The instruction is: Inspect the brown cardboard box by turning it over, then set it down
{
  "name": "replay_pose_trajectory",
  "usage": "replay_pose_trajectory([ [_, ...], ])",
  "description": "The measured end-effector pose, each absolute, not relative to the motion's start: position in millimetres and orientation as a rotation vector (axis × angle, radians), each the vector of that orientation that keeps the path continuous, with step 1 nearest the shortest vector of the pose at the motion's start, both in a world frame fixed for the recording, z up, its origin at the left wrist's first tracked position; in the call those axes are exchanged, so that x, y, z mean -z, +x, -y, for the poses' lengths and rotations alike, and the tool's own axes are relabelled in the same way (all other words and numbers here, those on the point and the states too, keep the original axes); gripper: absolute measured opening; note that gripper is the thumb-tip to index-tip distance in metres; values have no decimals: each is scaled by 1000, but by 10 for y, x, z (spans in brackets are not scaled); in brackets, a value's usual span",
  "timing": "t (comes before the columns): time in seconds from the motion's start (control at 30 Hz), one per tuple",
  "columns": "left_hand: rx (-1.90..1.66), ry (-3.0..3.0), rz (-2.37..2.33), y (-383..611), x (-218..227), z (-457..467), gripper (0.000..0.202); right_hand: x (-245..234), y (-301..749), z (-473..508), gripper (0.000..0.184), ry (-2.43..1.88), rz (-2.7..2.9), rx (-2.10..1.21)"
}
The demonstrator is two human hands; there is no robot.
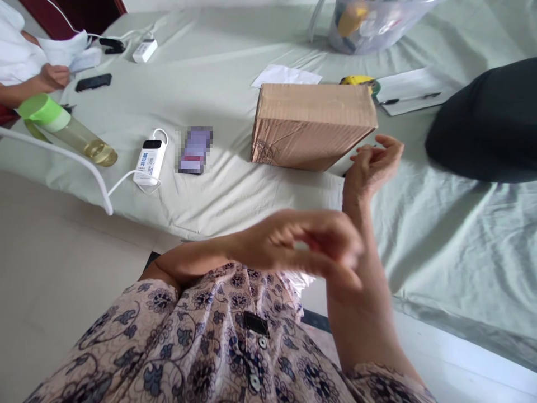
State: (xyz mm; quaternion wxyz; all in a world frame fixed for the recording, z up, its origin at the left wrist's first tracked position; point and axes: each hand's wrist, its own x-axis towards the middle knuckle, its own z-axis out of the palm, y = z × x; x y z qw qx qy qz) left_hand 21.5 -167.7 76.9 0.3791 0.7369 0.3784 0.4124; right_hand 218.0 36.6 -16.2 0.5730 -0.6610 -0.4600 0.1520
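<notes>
Cardboard box (312,124) lies shut on bed (440,235); right hand (375,163) beside it, fingers loosely spread; left hand (306,246) blurred, fingers pinched, holding nothing.

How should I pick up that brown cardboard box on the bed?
Probably with both hands on its two short ends, coming from the near side. The cardboard box lies flat on the sheet, closed and wide, likely too broad for one hand. The right hand is open just beside its near right corner; the left hand is blurred, nearer the body, holding nothing visible.
</notes>
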Motion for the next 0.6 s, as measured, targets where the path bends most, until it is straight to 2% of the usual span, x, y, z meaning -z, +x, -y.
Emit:
replay_pose_trajectory([
  [0.03, -978, 1783, -824, 133, -740, 1557, 55, 149, 2177, -360, 28, -1548, 1078, -361],
  [0.1, -1028, 1627, -915, -103, -642, 1382, 54, 129, 2171, -355, 30, -1541, 1074, -362],
  [0.2, -1345, 1539, -1464, -585, -439, 1221, 52, 114, 2164, -358, 33, -1524, 1062, -361],
  [0.3, -1430, 1462, -2123, -1049, -266, 1093, 30, 116, 2160, -367, 31, -1479, 1045, -377],
  [0.33, -1360, 1467, -2267, -1167, -227, 1051, 22, 119, 2160, -371, 32, -1466, 1040, -382],
  [0.37, -1246, 1458, -2396, -1259, -194, 1010, 33, 123, 2160, -374, 33, -1458, 1037, -388],
  [0.43, -1026, 1430, -2547, -1372, -142, 939, 73, 133, 2159, -379, 36, -1452, 1032, -402],
  [0.5, -886, 1426, -2591, -1409, -91, 884, 98, 141, 2157, -383, 36, -1457, 1030, -415],
  [0.53, -847, 1437, -2594, -1409, -65, 862, 103, 143, 2155, -383, 36, -1463, 1030, -417],
  [0.6, -816, 1464, -2592, -1396, -15, 829, 102, 143, 2149, -380, 35, -1478, 1033, -411],
])
